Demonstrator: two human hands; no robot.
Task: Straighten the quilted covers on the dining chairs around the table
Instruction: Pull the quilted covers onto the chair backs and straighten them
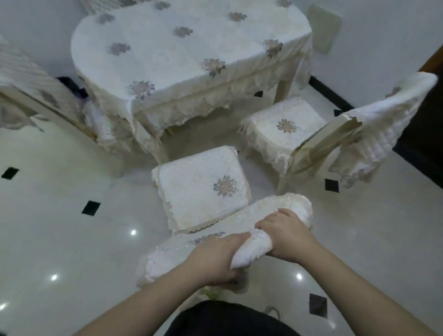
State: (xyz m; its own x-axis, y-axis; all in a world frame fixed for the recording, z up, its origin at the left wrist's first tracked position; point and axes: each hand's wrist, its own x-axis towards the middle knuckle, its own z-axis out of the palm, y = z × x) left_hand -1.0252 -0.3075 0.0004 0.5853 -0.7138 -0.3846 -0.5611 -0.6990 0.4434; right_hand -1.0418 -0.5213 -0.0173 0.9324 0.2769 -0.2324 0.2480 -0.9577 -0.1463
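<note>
- The left hand (215, 257) has its fingers curled round a bunched white fold of the backrest cover (247, 247), gripping it from the left side.
- The right hand (286, 236) grips the same fold from the right; its fingers wrap over the cloth, with the fingertips pressed into the lace-edged top (the thumb cannot be made out).
- The two hands sit just beside each other, with the twisted cloth between them.
- The cover lies along the top of the nearest chair's back, its scalloped lace edge hanging toward the seat.
- That chair's seat cushion (199, 189), quilted with one embroidered flower, lies just beyond the hands.
- To the right stands a second chair (285, 130), its back cover (385, 119) draped and rumpled.
- A third chair (23, 83) stands at the left, blurred.
- The table (190, 47), under a flowered cloth, stands behind the chairs.
- The floor (61, 211) is pale glossy tile with small black diamonds.
</note>
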